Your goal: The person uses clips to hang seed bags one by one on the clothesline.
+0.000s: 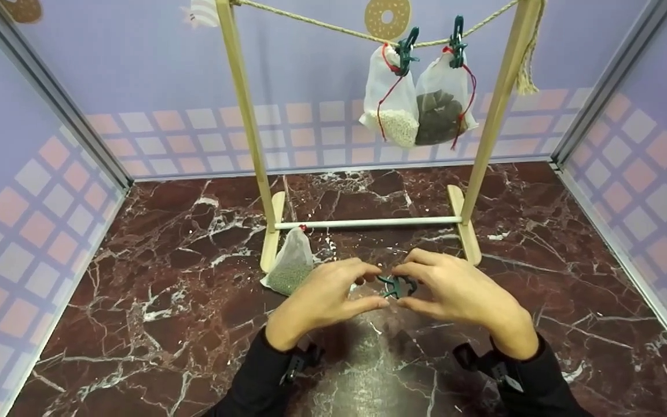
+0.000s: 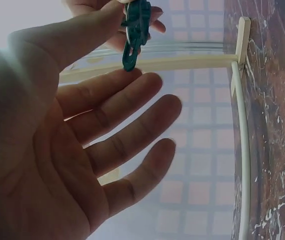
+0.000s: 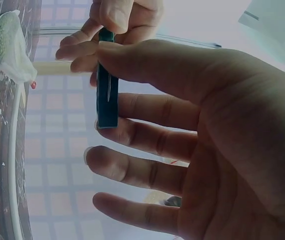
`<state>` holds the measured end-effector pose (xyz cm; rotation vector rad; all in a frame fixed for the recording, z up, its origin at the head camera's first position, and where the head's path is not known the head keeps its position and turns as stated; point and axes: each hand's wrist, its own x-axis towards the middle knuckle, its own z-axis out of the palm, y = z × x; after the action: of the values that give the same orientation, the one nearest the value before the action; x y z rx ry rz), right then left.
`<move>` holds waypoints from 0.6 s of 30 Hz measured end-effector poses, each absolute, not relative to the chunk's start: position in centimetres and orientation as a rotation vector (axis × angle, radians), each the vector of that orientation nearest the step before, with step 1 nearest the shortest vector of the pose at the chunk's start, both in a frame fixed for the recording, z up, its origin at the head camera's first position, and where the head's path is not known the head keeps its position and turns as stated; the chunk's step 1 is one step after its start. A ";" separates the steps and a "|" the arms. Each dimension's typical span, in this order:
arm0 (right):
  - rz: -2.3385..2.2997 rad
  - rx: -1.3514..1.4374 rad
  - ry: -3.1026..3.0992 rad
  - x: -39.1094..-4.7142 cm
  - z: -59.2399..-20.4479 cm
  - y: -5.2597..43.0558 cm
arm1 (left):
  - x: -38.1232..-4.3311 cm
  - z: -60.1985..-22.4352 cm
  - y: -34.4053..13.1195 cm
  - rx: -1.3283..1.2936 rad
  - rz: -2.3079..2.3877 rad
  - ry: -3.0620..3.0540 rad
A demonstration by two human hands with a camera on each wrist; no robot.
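In the head view a dark green spring clip point(image 1: 396, 286) is between my two hands, above the tabletop. My left hand point(image 1: 327, 295) pinches its left end with thumb and index finger; the other fingers are spread in the left wrist view. From the other side my right hand point(image 1: 455, 286) holds the clip point(image 3: 107, 100) between thumb and fingers. A white mesh bag point(image 1: 292, 266) of small green beads or beans, tied with red cord, stands on the table just beyond my left hand, which partly hides it.
A wooden frame point(image 1: 244, 104) carries a sagging rope point(image 1: 322, 24). Two green clips point(image 1: 407, 51) hold mesh bags on it: one with pale grains point(image 1: 397, 124), one with dark lumps point(image 1: 440, 119). A white rod point(image 1: 368, 222) joins the frame's feet. Patterned walls point(image 1: 160, 63) enclose the marbled table point(image 1: 154, 313).
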<state>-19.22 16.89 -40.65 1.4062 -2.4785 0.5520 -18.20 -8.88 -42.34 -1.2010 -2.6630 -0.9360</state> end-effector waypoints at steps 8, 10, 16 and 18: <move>0.553 1.422 -2.466 -19.2 -40.6 16.8 | -18.1 -42.3 -8.8 -1.220 -0.861 -2.684; 0.559 1.426 -2.461 -19.2 -40.6 16.7 | -18.0 -42.1 -8.8 -1.217 -0.835 -2.687; 0.583 1.441 -2.432 -19.2 -40.7 16.6 | -17.9 -42.0 -9.1 -1.238 -0.789 -2.621; 0.585 1.442 -2.424 -19.2 -40.7 16.6 | -18.0 -42.0 -9.1 -1.249 -0.779 -2.601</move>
<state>-19.18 16.61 -40.68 1.4420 -2.4240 0.5851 -17.96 -9.07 -42.00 -1.2492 -2.6014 -0.7791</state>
